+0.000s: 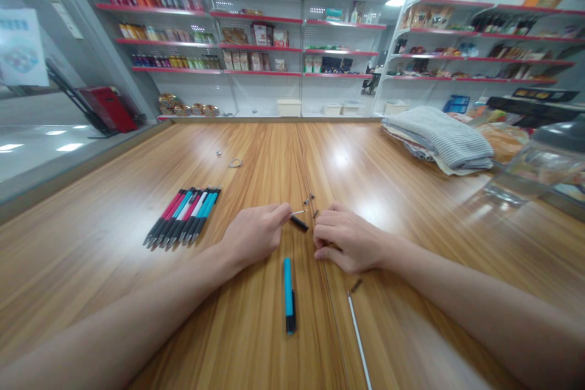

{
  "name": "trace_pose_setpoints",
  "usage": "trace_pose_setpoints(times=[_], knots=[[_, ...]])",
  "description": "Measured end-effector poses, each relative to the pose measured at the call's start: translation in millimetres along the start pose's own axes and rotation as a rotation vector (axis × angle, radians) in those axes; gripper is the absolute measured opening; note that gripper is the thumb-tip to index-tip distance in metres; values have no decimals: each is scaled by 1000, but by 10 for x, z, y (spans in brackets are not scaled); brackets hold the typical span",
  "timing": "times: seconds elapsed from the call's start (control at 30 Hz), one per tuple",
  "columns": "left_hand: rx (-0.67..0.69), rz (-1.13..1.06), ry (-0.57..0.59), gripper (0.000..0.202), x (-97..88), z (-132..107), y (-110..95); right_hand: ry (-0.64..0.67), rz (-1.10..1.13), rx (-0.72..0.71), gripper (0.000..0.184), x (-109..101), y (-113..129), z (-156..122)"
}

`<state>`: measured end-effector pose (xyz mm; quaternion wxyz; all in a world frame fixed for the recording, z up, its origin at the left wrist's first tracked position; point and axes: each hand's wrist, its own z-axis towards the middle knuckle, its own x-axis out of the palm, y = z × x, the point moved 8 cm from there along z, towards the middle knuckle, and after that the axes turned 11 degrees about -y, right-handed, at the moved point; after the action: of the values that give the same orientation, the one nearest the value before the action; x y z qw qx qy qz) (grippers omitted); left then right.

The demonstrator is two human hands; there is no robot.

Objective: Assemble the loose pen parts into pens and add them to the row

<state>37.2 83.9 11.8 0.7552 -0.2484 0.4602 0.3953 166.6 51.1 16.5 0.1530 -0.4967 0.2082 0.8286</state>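
Note:
My left hand point(256, 231) is closed in a pinch on a thin white pen refill point(299, 212), whose tip points right. Just beneath it lies a black pen grip point(300, 223). Across from it, my right hand point(345, 237) rests on the table with curled fingers; anything inside them is hidden. Small metal pen parts point(306, 201) are scattered between the hands, too small to tell apart. Nearer to me is a blue pen barrel point(287, 292) with a black clip. Another white refill point(357, 335) lies to its right, beside a small dark spring-like piece point(356, 286).
A row of assembled pens point(183, 216) in pink, blue and white lies at left on the wooden table point(114, 298). Behind are a ring-shaped item point(234, 163) and a tiny metal piece point(218, 153). Folded cloths point(439, 137) and a clear water container point(525, 170) stand at right.

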Motion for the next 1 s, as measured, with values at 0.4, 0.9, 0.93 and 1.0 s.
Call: trace_pose_setpoints(times=[0.4, 0.9, 0.93, 1.0], knots=[[13, -7, 19, 16, -1, -1, -21, -221, -201, 244, 13, -83, -348, -15], [70, -13, 20, 14, 3, -9, -63, -291, -151, 268, 13, -96, -378, -31], [71, -11, 23, 14, 5, -8, -64, -309, -133, 268, 13, -108, -369, -26], [66, -6, 27, 14, 4, -8, -62, -370, -93, 250, 14, -152, -337, -17]])
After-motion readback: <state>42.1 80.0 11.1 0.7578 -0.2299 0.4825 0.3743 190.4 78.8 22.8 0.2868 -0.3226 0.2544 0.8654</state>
